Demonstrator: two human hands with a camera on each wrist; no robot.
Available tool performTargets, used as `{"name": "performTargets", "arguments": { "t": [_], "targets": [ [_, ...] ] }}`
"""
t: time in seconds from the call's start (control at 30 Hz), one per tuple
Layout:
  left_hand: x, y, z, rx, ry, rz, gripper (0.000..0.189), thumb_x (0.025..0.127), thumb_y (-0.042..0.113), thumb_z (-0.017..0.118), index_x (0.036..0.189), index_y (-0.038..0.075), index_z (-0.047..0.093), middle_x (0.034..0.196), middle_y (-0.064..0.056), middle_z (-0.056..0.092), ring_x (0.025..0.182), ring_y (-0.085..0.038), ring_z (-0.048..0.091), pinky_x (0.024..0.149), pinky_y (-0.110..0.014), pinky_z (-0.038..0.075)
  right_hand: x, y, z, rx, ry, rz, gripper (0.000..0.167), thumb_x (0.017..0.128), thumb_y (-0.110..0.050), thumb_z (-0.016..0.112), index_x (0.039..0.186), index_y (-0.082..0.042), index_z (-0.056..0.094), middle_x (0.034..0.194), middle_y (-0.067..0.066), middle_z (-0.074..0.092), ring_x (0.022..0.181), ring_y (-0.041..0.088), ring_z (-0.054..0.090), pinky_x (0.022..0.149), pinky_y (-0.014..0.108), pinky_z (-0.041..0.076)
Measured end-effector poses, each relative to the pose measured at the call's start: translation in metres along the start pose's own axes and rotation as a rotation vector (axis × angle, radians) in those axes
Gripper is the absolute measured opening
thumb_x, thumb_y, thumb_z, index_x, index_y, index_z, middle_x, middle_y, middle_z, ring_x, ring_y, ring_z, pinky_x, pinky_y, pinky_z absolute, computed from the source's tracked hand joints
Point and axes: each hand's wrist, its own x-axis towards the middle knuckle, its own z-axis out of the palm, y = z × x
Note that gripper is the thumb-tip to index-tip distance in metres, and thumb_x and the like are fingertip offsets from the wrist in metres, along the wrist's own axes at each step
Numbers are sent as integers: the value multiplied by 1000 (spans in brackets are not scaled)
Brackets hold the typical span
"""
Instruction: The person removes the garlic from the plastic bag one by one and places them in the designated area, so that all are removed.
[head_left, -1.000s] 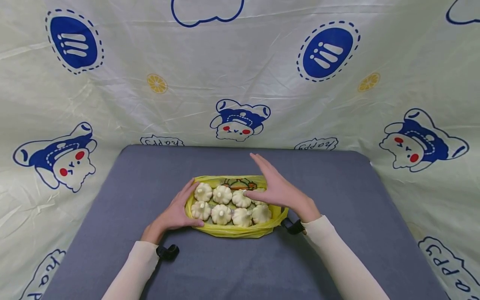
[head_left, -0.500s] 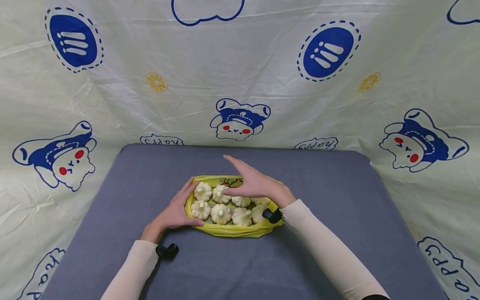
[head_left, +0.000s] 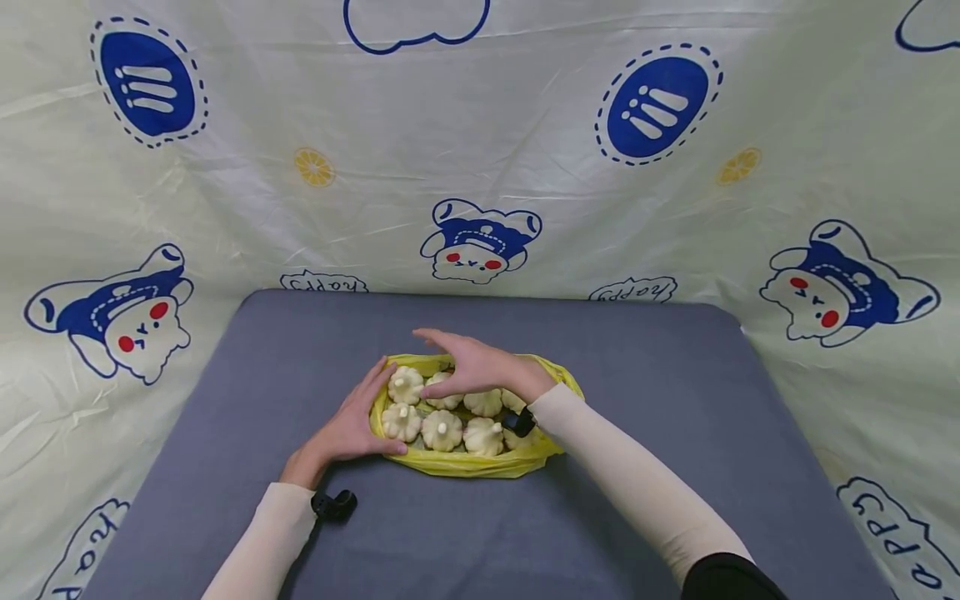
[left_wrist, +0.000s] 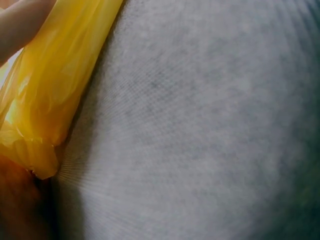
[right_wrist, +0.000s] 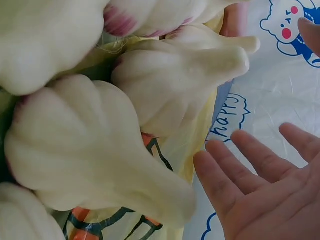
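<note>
Several white garlic bulbs (head_left: 442, 430) sit in two rows inside an open yellow plastic bag (head_left: 472, 465) on the table. My left hand (head_left: 348, 425) holds the bag's left end, thumb at the near edge and fingers at the far side. Close up in the left wrist view, a digit lies against the yellow plastic (left_wrist: 65, 75). Over the back row reaches my right hand (head_left: 480, 367), its fingers extended and nothing in its grasp. The right wrist view shows that hand (right_wrist: 270, 195) beside large pale bulbs (right_wrist: 90, 145) with purple streaks. My right hand and wrist partly hide the back and right-end bulbs.
The bag rests on a grey cloth-covered table (head_left: 637, 375). Behind it hangs a pale sheet (head_left: 525, 125) with blue cartoon prints. A black wrist camera (head_left: 519, 422) hangs low over the right-hand bulbs; another camera (head_left: 335, 505) is by the left wrist.
My right hand has moved left along the back row, from the bag's right end to near the second bulb from the left. My left hand has stayed in place.
</note>
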Motion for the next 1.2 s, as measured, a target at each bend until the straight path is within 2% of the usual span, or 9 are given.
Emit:
{"name": "performTargets", "arguments": {
  "t": [0.27, 0.73, 1.0, 1.2],
  "targets": [
    [0, 1, -1, 6, 6, -16, 130, 68, 50, 92, 167, 24, 12, 175, -9, 2, 158, -44, 9, 117, -77, 15, 10, 1, -4, -10, -38, 7, 85, 92, -49, 74, 161, -20, 34, 157, 13, 49, 138, 32, 54, 110, 51, 48],
    [1, 1, 0, -10, 0, -34, 135, 68, 50, 92, 168, 23, 5, 175, -8, 1, 159, -43, 6, 118, -77, 11, 27, 5, 2, 7, -106, 31, 75, 93, -43, 75, 157, -18, 44, 155, 10, 52, 136, 30, 55, 111, 47, 48],
    [2, -2, 3, -5, 1, -26, 138, 67, 53, 92, 167, 26, 1, 175, -7, 1, 159, -42, 6, 119, -75, 9, 37, 10, 14, 24, -125, -15, 72, 92, -31, 78, 155, -15, 46, 152, 13, 54, 136, 34, 56, 112, 46, 47],
    [3, -2, 3, -3, 1, -21, 139, 67, 53, 92, 167, 26, 0, 175, -7, 1, 159, -42, 6, 119, -75, 10, 43, 13, 21, 21, -99, -39, 66, 93, -24, 78, 152, -14, 51, 150, 9, 57, 134, 30, 58, 112, 42, 48]
  ]
}}
